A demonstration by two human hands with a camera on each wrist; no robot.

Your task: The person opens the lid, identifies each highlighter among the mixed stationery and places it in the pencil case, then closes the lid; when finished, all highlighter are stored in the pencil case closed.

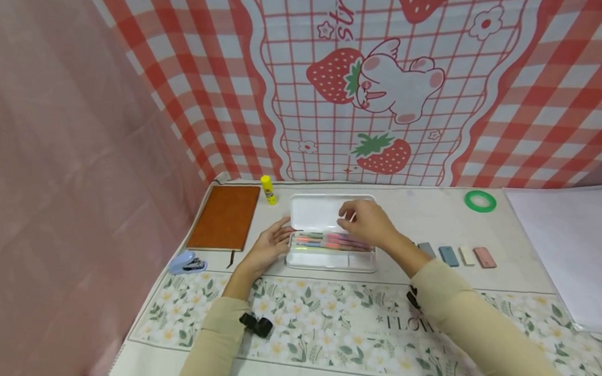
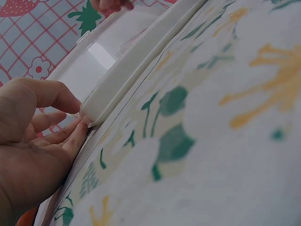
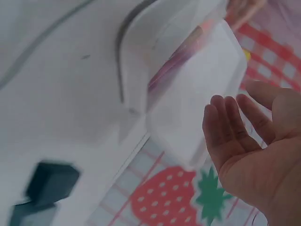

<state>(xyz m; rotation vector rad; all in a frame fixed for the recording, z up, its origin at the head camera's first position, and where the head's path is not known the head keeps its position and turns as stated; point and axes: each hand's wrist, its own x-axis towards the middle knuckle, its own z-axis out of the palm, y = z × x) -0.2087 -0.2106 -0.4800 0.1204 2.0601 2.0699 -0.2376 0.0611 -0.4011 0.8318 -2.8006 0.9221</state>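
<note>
A white pencil case [image 1: 332, 262] lies with its lid [image 1: 314, 212] raised at the back. Several coloured pens [image 1: 329, 242] lie side by side in its rear part, and a narrow front compartment shows bare white. My left hand [image 1: 267, 247] holds the case's left end; in the left wrist view, its thumb and fingertips meet the corner of the white wall [image 2: 101, 101]. Over the right side of the case and in front of the lid hovers my right hand [image 1: 372, 221]. In the right wrist view its loosely bent fingers [image 3: 230, 125] hold nothing.
At left are a brown notebook [image 1: 225, 218], a yellow glue stick [image 1: 268, 190] and a light-blue stapler [image 1: 187, 262]. To the right lie several small blocks, including a blue one [image 1: 449, 256] and a pink one [image 1: 484, 257], green tape [image 1: 481, 201] and a white sheet [image 1: 574, 248].
</note>
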